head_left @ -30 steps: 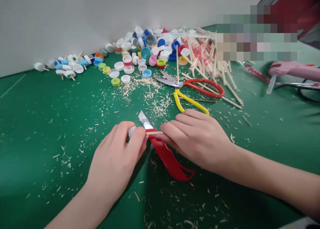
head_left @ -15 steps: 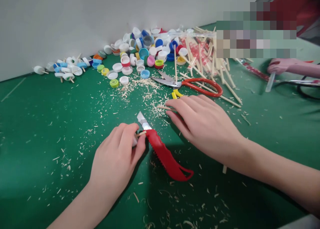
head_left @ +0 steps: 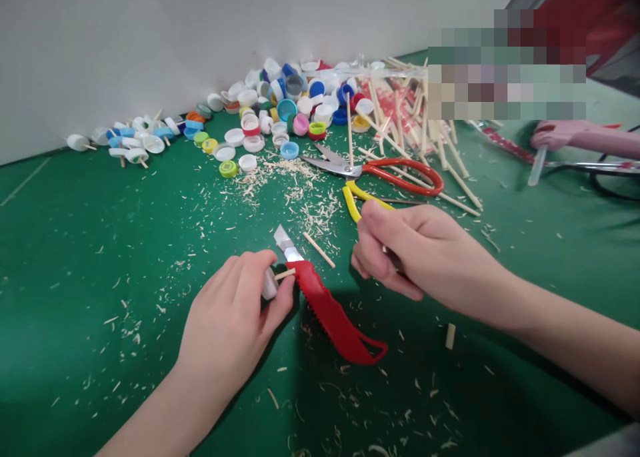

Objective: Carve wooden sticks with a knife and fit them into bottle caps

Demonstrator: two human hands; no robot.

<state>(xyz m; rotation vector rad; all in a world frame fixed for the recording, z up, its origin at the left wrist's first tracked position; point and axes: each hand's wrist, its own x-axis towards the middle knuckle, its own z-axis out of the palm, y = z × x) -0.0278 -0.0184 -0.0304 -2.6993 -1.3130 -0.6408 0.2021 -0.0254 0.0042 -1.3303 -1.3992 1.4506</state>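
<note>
My left hand pinches a white bottle cap with a short stick poking out of it to the right. Right beside it lies a red-handled knife, its blade pointing away from me. My right hand is curled closed near the yellow-handled tool; what its fingers hold, if anything, is hidden. A loose stick piece rests on the green table between my hands.
Orange-handled scissors lie beyond my right hand. Behind are heaped bottle caps, many sticks and, at left, caps with sticks. A pink glue gun lies at right. Wood shavings cover the middle.
My right hand has let go of the short stick, which now lies on the table, and has turned and curled closed. My left hand has tilted the cap slightly, showing more of it.
</note>
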